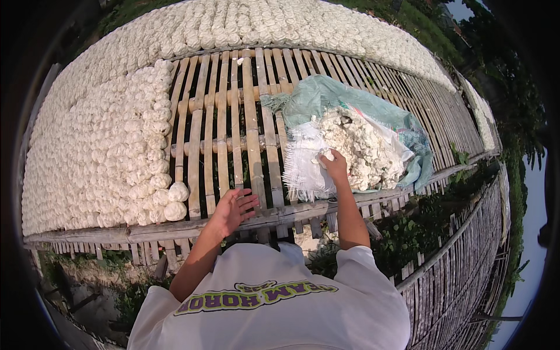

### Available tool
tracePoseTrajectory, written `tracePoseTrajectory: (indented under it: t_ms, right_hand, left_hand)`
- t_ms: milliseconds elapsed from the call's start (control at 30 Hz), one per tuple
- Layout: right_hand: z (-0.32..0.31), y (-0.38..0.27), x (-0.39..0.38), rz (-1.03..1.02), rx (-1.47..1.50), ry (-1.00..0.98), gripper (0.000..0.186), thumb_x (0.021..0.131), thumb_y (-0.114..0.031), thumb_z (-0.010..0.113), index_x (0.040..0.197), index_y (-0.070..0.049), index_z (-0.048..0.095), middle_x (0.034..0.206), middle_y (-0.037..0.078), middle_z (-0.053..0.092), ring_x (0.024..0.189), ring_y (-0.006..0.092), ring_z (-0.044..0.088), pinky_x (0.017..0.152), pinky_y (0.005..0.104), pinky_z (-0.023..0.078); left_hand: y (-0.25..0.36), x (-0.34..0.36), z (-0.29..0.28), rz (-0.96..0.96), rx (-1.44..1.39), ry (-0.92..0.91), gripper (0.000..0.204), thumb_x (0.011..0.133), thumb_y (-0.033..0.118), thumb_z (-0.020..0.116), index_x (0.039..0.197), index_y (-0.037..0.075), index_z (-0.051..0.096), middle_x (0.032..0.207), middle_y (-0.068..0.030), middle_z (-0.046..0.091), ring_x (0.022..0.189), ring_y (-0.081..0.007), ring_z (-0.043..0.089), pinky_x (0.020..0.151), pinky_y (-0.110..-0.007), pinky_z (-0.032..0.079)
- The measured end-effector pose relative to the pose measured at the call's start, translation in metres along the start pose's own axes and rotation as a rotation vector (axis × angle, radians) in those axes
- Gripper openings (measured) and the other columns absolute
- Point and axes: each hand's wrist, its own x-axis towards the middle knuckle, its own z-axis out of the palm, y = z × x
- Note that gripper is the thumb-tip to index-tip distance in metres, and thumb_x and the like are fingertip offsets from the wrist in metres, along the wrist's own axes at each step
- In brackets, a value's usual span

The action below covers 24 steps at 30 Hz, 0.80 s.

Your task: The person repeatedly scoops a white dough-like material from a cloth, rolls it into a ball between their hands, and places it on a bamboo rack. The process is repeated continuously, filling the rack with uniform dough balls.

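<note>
A teal and white woven sack (308, 91) lies spread on the bamboo slat rack (223, 128), holding a heap of crumbly white lumps (366, 154). My right hand (332, 161) is at the heap's left edge, fingers curled round a white piece. My left hand (236, 207) is open, fingers apart and palm turned upward, over the slats near the front pole, to the left of the sack. Rows of round white clumps (105, 151) cover the left part of the rack, with two (177, 200) at the near right corner of that block.
A band of more white clumps (245, 23) runs along the far side of the rack. A thick bamboo pole (146, 233) edges the near side. Another slatted rack (443, 251) stands at the lower right, with plants (408, 221) between the racks and trees beyond.
</note>
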Motion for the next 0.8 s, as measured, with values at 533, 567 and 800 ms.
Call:
tracePoseTrajectory:
  t_ms: [533, 567, 800]
  right_hand:
    - [0.035, -0.021, -0.046, -0.404, -0.576, -0.026, 0.061, 0.088, -0.030, 0.083, 0.135, 0.004, 0.066, 0.124, 0.026, 0.067, 0.101, 0.0388, 0.066, 0.096, 0.0443, 0.055]
    - [0.038, -0.012, -0.041, -0.405, -0.750, -0.139, 0.058, 0.088, -0.030, 0.082, 0.133, 0.004, 0.067, 0.125, 0.027, 0.066, 0.101, 0.0398, 0.066, 0.097, 0.0443, 0.055]
    - [-0.007, -0.017, -0.022, 0.301, 0.438, -0.178, 0.055, 0.097, -0.025, 0.075, 0.141, 0.005, 0.059, 0.127, 0.014, 0.071, 0.107, 0.0214, 0.071, 0.089, 0.0359, 0.058]
  left_hand:
    - [-0.011, 0.016, 0.042, 0.098, 0.147, -0.082, 0.045, 0.108, 0.043, 0.052, 0.138, 0.009, 0.055, 0.139, -0.0113, 0.064, 0.129, -0.0250, 0.061, 0.105, -0.040, 0.047]
    - [-0.013, 0.014, 0.036, 0.095, 0.137, -0.064, 0.045, 0.108, 0.043, 0.052, 0.137, 0.009, 0.055, 0.138, -0.0112, 0.065, 0.128, -0.0249, 0.061, 0.104, -0.040, 0.047]
    - [-0.012, 0.008, 0.014, 0.128, 0.103, -0.011, 0.046, 0.107, 0.044, 0.053, 0.137, 0.009, 0.056, 0.135, -0.0103, 0.066, 0.125, -0.0246, 0.062, 0.101, -0.041, 0.047]
